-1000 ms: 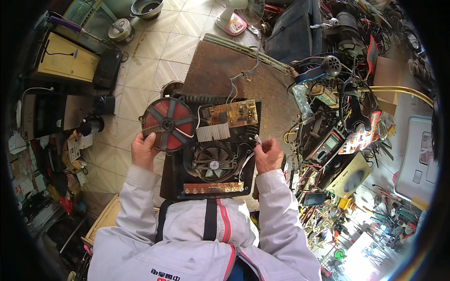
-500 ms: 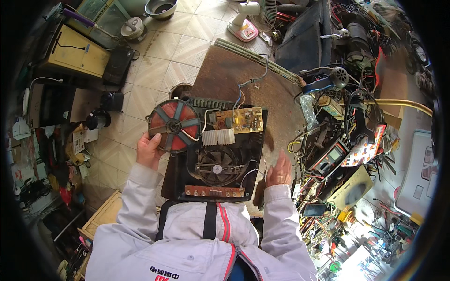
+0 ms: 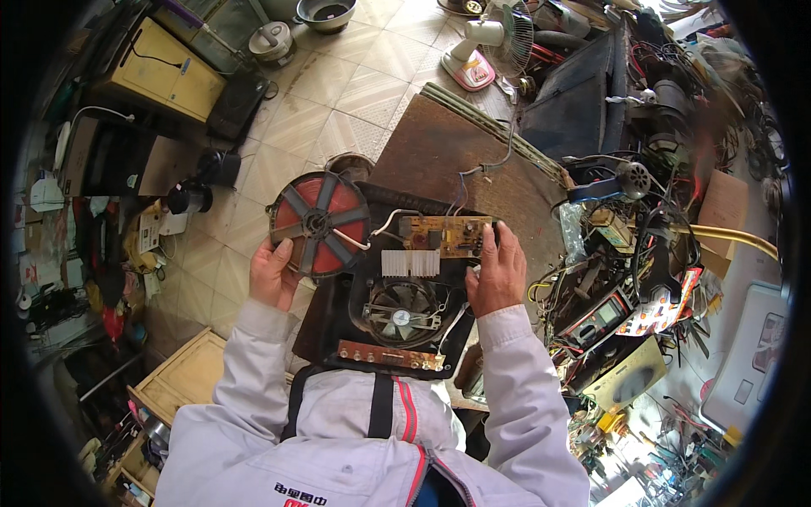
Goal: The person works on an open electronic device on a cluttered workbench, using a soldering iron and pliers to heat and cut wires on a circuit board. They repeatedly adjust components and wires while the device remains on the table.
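Head view: our right hand (image 3: pixel 498 275) has moved to the right end of the board (image 3: pixel 452 235), fingers loosely parted, any grip unclear; our left hand (image 3: pixel 270 275) still pinches the coil (image 3: pixel 318 222), left of the board, so we now attend to both.

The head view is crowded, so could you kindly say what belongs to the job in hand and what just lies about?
Apparently in the job: red disc in left hand; circuit board by right hand; black casing.
Seemingly lying about: desk fan; lidded pot; metal basin.
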The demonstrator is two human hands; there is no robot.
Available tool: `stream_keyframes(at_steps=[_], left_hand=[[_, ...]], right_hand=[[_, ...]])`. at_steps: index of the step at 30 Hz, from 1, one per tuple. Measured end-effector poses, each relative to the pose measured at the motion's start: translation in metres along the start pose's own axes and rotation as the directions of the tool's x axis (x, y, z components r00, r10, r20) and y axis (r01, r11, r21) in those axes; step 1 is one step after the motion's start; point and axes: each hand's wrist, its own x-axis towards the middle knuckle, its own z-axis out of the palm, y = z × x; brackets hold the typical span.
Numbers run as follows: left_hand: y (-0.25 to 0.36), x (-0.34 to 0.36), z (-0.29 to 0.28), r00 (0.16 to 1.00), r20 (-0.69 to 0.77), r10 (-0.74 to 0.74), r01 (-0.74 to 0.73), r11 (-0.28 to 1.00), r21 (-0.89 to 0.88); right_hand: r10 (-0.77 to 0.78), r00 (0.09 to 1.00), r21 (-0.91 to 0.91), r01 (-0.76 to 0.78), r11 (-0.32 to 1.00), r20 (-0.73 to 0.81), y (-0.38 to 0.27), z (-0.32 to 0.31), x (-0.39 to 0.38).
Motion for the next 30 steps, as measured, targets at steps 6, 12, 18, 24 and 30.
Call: stream_keyframes(at_steps=[6,12,18,24,30], left_hand=[[0.008,0.001,0.003,0.998,0.052,-0.02,0.021,1.0,-0.016],[0.008,0.003,0.004,0.999,0.048,0.001,0.0,1.0,-0.028],[0.016,0.002,0.008,0.998,0.051,0.022,-0.02,0.999,-0.029],[0.017,0.0,0.014,0.999,0.006,0.031,-0.031,0.999,0.01],[0.016,-0.004,0.009,0.999,0.006,0.038,-0.039,0.998,0.053]], right_hand=[[-0.095,0.986,-0.08,0.106,0.991,0.134,-0.003,0.017,0.022],[-0.236,0.97,-0.09,0.231,0.969,-0.058,0.004,0.035,0.021],[-0.209,0.977,0.092,0.206,0.974,0.031,-0.009,0.017,0.016],[-0.181,0.981,0.033,0.179,0.983,0.067,-0.02,0.015,0.014],[-0.187,0.976,0.013,0.187,0.982,0.107,-0.018,0.028,0.004]])
